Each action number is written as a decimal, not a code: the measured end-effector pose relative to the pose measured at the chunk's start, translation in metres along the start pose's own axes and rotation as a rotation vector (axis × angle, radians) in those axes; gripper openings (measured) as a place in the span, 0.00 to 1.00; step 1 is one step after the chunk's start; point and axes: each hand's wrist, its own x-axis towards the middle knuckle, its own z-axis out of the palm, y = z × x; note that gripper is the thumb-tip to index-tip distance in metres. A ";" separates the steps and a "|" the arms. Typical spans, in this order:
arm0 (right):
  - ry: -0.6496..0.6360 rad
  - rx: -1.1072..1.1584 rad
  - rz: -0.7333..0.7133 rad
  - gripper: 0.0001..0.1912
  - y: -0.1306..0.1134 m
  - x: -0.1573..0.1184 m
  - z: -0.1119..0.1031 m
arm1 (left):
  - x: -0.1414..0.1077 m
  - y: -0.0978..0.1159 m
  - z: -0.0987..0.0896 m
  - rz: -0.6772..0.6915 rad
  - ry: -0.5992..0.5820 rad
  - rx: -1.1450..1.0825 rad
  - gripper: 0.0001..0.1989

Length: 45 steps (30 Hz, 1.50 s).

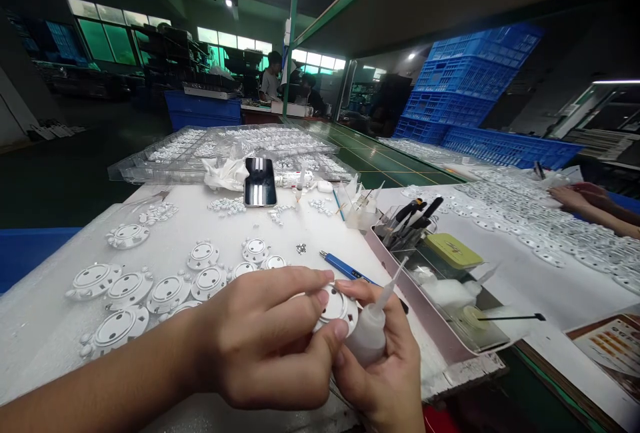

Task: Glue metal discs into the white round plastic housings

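Between my two hands is a white round plastic part [341, 313] with dark holes in its face. My left hand [270, 340] pinches it from the left, fingertips on its edge and face. My right hand [395, 366] steadies its other side and also grips a translucent glue bottle [369, 334], its thin nozzle tilted up to the right. Similar white round parts [127, 288] lie on the white work surface [160, 226], left of my hands. Just beyond my fingers rests a blue pen-shaped tool [345, 268], near a small heap of metal bits [301, 248].
A phone [261, 183] lies before clear trays [175, 170] of small white pieces. On the right stand a long bin [400, 284] of tools and a yellow lid [453, 250]. Another person's hands [575, 203] are beside many white parts [530, 213]. Blue crates [463, 80] are stacked behind.
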 end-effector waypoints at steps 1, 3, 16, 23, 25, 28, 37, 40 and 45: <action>-0.001 0.036 0.022 0.15 -0.001 -0.001 0.001 | -0.002 0.004 0.002 -0.053 0.022 0.011 0.09; -0.005 0.088 0.070 0.16 -0.002 -0.003 0.004 | -0.006 0.011 0.005 -0.166 0.043 0.012 0.10; -0.223 0.761 0.217 0.09 -0.003 0.022 -0.023 | 0.003 0.004 -0.006 -0.249 -0.055 -0.013 0.06; -0.360 0.864 0.209 0.14 -0.001 0.022 -0.022 | -0.003 0.004 -0.005 -0.389 -0.068 -0.185 0.10; -0.384 0.882 0.207 0.15 0.000 0.021 -0.023 | -0.005 0.005 -0.005 -0.427 -0.080 -0.220 0.12; -0.399 0.930 0.207 0.15 0.000 0.022 -0.023 | -0.009 0.009 -0.005 -0.535 -0.104 -0.275 0.08; -0.410 0.974 0.231 0.16 -0.001 0.021 -0.023 | -0.006 0.010 -0.003 -0.642 -0.131 -0.316 0.02; -0.403 0.974 0.227 0.16 -0.001 0.021 -0.022 | -0.007 0.010 -0.003 -0.656 -0.141 -0.330 0.02; -0.351 0.952 0.248 0.08 0.000 0.022 -0.025 | -0.010 0.011 -0.001 -0.638 -0.117 -0.327 0.07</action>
